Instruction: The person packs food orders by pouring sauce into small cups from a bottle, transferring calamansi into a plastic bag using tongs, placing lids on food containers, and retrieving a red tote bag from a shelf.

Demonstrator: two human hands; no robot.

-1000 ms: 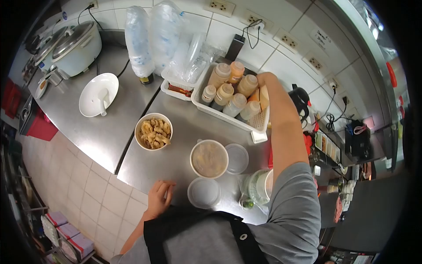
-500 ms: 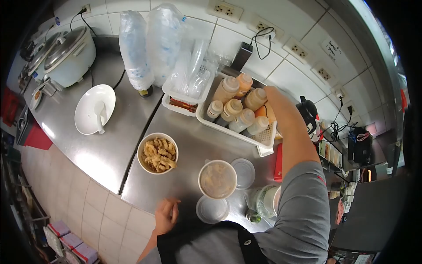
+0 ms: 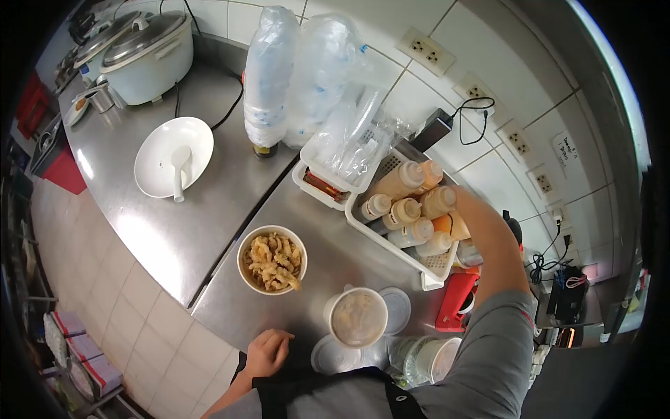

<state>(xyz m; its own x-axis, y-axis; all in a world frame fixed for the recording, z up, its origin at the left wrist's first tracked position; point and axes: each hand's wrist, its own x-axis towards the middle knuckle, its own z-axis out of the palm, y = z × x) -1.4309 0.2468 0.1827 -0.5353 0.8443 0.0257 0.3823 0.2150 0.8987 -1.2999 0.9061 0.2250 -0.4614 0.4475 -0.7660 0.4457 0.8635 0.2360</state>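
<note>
My right hand (image 3: 463, 201) reaches to the back right of a white basket (image 3: 399, 244), beside a squeeze bottle (image 3: 438, 201); its fingers are hidden behind the bottles. Several more squeeze bottles with pale and orange sauces stand in this basket. My left hand (image 3: 268, 354) is at the counter's front edge, fingers loosely curled with nothing visible in them. Nearest to it are a paper bowl of fried pieces (image 3: 272, 260) and clear plastic lids (image 3: 336, 355). A lidded tub (image 3: 358, 318) with blurred contents stands to its right.
A white plate with a spoon (image 3: 157, 160) lies on the left counter (image 3: 132, 237), near the rice cookers (image 3: 150, 56). Bagged cups (image 3: 269, 84) stand by the wall, next to a smaller white basket (image 3: 317, 183). A red object (image 3: 453, 302) sits by my right arm.
The camera view has shifted, so most counter items appear farther right. My right hand stays behind the bottles at the basket, and my left hand stays curled at the counter edge.
</note>
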